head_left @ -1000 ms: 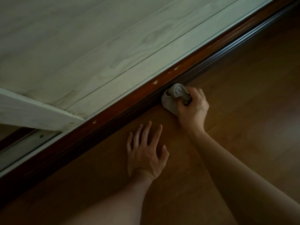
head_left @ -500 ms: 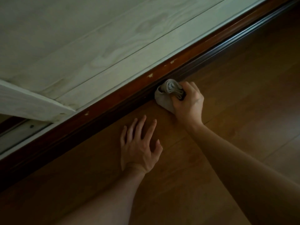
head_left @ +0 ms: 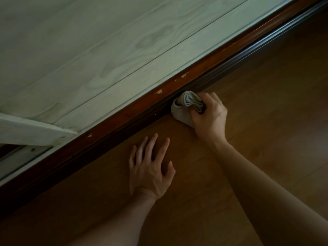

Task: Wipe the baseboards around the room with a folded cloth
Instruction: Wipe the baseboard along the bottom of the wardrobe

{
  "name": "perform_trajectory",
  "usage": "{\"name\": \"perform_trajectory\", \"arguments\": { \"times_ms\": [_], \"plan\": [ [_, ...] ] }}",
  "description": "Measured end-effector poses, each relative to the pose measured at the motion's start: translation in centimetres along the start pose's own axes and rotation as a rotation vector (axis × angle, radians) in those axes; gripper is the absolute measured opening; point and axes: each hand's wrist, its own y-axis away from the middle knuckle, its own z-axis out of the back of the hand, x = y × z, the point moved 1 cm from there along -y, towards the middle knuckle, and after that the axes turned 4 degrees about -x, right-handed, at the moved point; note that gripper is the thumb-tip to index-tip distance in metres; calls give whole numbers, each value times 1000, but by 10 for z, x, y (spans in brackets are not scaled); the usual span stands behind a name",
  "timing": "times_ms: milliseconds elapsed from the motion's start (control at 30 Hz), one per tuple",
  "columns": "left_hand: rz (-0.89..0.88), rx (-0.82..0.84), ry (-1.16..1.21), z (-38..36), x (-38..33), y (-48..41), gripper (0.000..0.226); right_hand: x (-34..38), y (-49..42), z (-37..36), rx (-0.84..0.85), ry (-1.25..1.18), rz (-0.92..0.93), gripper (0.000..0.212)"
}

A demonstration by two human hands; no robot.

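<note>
Head view: right hand (head_left: 209, 119) grasps the folded cloth (head_left: 182, 110) pressed to the baseboard (head_left: 127, 113) just beyond its knuckles; loose layers above the grip may unroll mid-wipe

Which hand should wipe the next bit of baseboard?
The right hand: it grips the folded grey cloth against the reddish-brown wooden baseboard. The left hand rests empty on the brown wooden floor.

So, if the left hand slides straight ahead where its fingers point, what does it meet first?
The left hand would most likely meet the baseboard first; the floor between looks free, the cloth lies aside.
</note>
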Motion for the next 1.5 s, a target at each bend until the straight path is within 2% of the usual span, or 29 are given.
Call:
{"name": "perform_trajectory", "arguments": {
  "times_ms": [167, 367, 467, 633, 767, 967, 1100, 1167, 1267, 1500],
  "plan": [
    [-12, 1, -13, -2, 1, -1, 67, -16, -19, 13, -158, 39, -178, 23],
    [-10, -11, -8, -2, 1, 0, 67, -16, -21, 15, -57, 54, -65, 19],
    [-8, -6, -14, -2, 1, 0, 67, -22, -29, 20, -171, 57, -178, 22],
    [-17, -20, -5, -2, 2, 0, 66, -36, -43, 31, -120, 136, -127, 24],
    [-19, -23, -5, -2, 1, 1, 65, -62, -75, 53, -252, 159, -288, 29],
    [-16, -15, 2, 0, 0, 1, 64, -57, -63, 44, -134, 174, -111, 22],
    [-13, -19, 5, 0, 0, 0, 64, -55, -64, 44, -250, 128, -269, 25],
    [-8, -16, 6, 0, 0, 0, 64, -43, -53, 35, -241, 102, -276, 25],
    [-15, -26, -1, -2, 0, 2, 64, -22, -22, 16, -134, 64, -166, 22],
    [-9, -47, 25, -3, 3, 1, 64, 10, 22, -16, -18, -52, 8, 22]
  ]
}}
